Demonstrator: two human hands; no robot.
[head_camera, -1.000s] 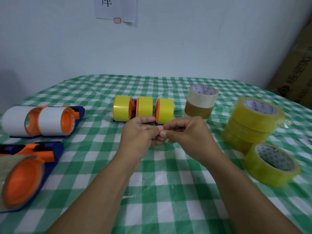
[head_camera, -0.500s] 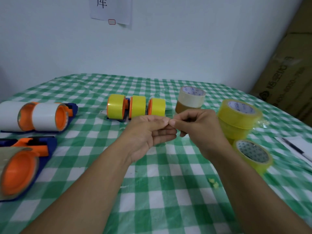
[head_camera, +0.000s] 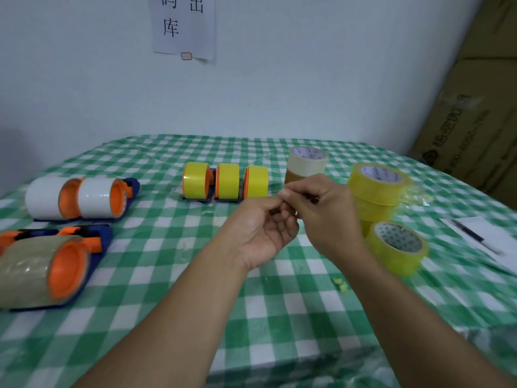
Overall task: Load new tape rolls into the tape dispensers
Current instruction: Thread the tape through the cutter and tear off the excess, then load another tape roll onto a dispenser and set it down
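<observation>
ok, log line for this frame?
left hand: fingers loosely curled, no roll | right hand: fingertips meet left fingertips, grip unclear | yellow rolls: stacked at right, untouched

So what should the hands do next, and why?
Probably the right hand should reach for the loose yellow tape roll lying flat beside it: neither it nor the left hand holds a roll, their fingertips just meet, and that roll lies nearest.

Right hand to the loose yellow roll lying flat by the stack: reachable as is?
Probably yes. The loose yellow roll lies close beside the right hand, nothing between them. That hand is busy at the left hand's fingertips, though.
</observation>
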